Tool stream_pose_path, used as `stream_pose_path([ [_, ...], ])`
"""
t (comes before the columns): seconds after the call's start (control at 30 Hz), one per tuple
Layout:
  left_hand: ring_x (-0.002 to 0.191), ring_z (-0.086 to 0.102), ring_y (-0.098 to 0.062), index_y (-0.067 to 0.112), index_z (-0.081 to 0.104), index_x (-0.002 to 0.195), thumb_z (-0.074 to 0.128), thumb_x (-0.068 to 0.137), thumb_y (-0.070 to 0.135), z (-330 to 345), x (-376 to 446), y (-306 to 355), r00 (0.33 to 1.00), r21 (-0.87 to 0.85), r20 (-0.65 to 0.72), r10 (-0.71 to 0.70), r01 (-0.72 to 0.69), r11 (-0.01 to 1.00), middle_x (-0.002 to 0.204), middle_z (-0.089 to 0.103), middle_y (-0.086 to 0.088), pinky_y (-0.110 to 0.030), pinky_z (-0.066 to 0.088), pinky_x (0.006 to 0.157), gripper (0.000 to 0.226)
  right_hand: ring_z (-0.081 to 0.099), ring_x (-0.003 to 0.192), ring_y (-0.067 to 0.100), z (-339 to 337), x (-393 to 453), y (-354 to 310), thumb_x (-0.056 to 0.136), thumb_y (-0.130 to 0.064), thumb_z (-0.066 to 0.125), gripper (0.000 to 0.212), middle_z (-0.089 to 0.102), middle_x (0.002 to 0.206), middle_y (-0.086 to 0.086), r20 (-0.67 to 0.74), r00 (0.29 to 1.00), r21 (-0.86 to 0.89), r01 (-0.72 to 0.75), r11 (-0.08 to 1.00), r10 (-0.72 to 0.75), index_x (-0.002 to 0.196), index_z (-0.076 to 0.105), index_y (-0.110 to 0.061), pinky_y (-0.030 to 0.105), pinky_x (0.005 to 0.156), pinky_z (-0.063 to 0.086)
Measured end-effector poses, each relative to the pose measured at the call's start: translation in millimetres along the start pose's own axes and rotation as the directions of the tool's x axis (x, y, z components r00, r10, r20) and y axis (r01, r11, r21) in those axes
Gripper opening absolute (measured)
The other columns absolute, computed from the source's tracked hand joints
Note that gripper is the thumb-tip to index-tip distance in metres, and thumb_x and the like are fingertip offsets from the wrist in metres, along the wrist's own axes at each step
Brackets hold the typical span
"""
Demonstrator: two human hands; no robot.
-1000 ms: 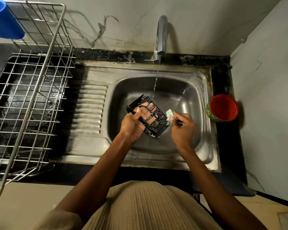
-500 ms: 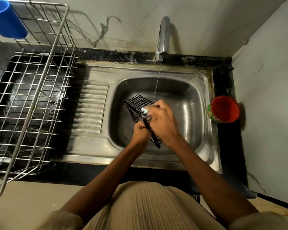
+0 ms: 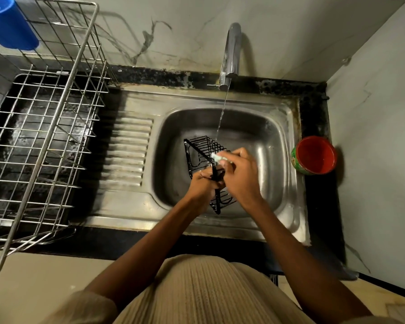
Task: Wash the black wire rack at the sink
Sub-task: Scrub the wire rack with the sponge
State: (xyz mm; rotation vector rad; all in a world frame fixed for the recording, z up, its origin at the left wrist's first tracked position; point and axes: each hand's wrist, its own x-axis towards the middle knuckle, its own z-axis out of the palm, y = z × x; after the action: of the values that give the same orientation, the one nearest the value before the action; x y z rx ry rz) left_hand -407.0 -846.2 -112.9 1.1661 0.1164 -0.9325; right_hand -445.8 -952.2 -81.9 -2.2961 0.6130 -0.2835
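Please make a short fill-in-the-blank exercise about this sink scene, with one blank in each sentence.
1. The left hand grips the black wire ____.
2. Water runs from the ____ into the sink.
3. The red cup stands to the ____ of the sink.

Missing words: rack; tap; right

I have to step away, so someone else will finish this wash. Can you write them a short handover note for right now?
Left hand: grips the black rack at its near edge, holding it tilted over the sink basin.
Right hand: pinches a small pale scrubber against the rack's wires.
Tap: running, a thin stream falls just beyond the rack.
Done: scrubbing is under way; how much of the rack is clean cannot be told.
Left: finish scrubbing, rinse under the stream, shut the tap, probably set the rack in the drying basket to the left.
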Motion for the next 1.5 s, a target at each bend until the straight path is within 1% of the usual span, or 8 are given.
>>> stream_pose_path([
  [0.17, 0.088, 0.069, -0.024, -0.001, 0.067, 0.103, 0.051, 0.067, -0.004, -11.3, -8.2, 12.6, 0.974, -0.338, 0.159, -0.160, 0.206, 0.918, 0.092, 0.070, -0.013, -0.036, 0.056, 0.081, 0.040, 0.059, 0.095, 0.012, -0.2, -12.0, 3.6, 0.094, -0.004, 0.061, 0.026, 0.058, 0.100, 0.001, 0.058, 0.995, 0.144, 0.068, 0.987, -0.077, 0.116, 0.074, -0.013, 0.020, 0.087, 0.052],
  [0.43, 0.064, 0.074, -0.025, -0.005, 0.053, 0.107, 0.024, 0.106, 0.001, -7.1, 26.1, 41.7, 0.954, -0.410, -0.100, -0.283, 0.220, 0.885, 0.077, 0.074, -0.018, -0.030, 0.059, 0.055, 0.029, 0.061, 0.100, 0.014, -6.2, -8.2, 1.5, 0.089, 0.001, 0.063, 0.028, 0.063, 0.101, 0.000, 0.189, 0.956, 0.217, 0.181, 0.959, -0.223, 0.108, 0.076, -0.014, 0.033, 0.088, 0.053],
  [0.63, 0.116, 0.062, -0.036, -0.006, 0.049, 0.137, 0.027, 0.105, -0.001, -13.3, 16.2, 12.6, 0.961, -0.473, -0.068, -0.267, 0.204, 0.857, 0.129, 0.060, -0.026, -0.045, 0.060, 0.082, 0.040, 0.057, 0.091, 0.017, -13.6, 3.9, 13.9, 0.091, -0.004, 0.064, 0.030, 0.055, 0.095, -0.002, 0.011, 1.000, 0.005, -0.024, 1.000, 0.024, 0.111, 0.076, -0.023, 0.034, 0.080, 0.052],
  [0.9, 0.087, 0.075, -0.026, -0.006, 0.060, 0.113, 0.030, 0.107, 0.012, -22.2, 7.2, 12.3, 0.986, -0.556, -0.065, -0.156, 0.094, 0.826, 0.101, 0.074, -0.021, -0.037, 0.061, 0.084, 0.036, 0.056, 0.090, 0.024, -0.6, -15.5, -17.1, 0.096, -0.030, 0.044, 0.035, 0.055, 0.095, 0.004, 0.211, 0.961, -0.083, 0.200, 0.976, -0.179, 0.106, 0.075, -0.017, 0.037, 0.069, 0.052],
  [1.1, 0.098, 0.067, -0.027, -0.019, 0.047, 0.132, 0.035, 0.095, -0.016, -17.5, 6.0, 1.9, 0.982, -0.412, -0.111, -0.150, 0.092, 0.907, 0.113, 0.062, -0.026, -0.032, 0.060, 0.079, 0.039, 0.051, 0.092, 0.018, -2.3, 1.7, -12.5, 0.093, -0.005, 0.058, 0.030, 0.051, 0.098, 0.003, 0.184, 0.983, -0.202, 0.048, 0.978, -0.010, 0.115, 0.073, -0.017, 0.023, 0.068, 0.042],
  [1.23, 0.088, 0.069, -0.024, -0.011, 0.060, 0.101, 0.043, 0.082, -0.025, -25.6, 0.3, 2.8, 0.978, -0.194, -0.160, -0.137, 0.105, 0.975, 0.101, 0.066, -0.023, -0.030, 0.057, 0.073, 0.029, 0.057, 0.090, 0.017, 1.2, -3.9, -9.0, 0.094, -0.004, 0.060, 0.030, 0.055, 0.103, 0.003, 0.284, 0.958, -0.047, 0.054, 0.997, -0.038, 0.117, 0.072, -0.018, 0.033, 0.070, 0.056],
  [1.4, 0.094, 0.074, -0.033, -0.019, 0.058, 0.108, 0.020, 0.069, -0.038, -11.7, -14.4, 1.2, 0.988, -0.158, -0.094, -0.124, 0.108, 0.981, 0.106, 0.070, -0.028, -0.037, 0.063, 0.076, 0.058, 0.056, 0.092, 0.024, 0.0, 31.9, 7.2, 0.092, -0.002, 0.057, 0.032, 0.062, 0.102, 0.011, 0.106, 0.981, -0.161, -0.146, 0.976, 0.164, 0.110, 0.076, -0.020, 0.024, 0.072, 0.035],
  [1.5, 0.083, 0.073, -0.028, -0.011, 0.056, 0.076, 0.034, 0.067, -0.028, -7.4, -14.2, 3.5, 0.990, -0.027, -0.126, -0.071, 0.068, 0.997, 0.086, 0.071, -0.019, -0.033, 0.062, 0.066, 0.029, 0.049, 0.088, 0.018, 13.6, 23.0, -20.1, 0.087, -0.002, 0.062, 0.029, 0.058, 0.102, 0.006, 0.212, 0.977, -0.092, -0.019, 0.996, 0.039, 0.105, 0.077, -0.019, 0.027, 0.072, 0.040],
])
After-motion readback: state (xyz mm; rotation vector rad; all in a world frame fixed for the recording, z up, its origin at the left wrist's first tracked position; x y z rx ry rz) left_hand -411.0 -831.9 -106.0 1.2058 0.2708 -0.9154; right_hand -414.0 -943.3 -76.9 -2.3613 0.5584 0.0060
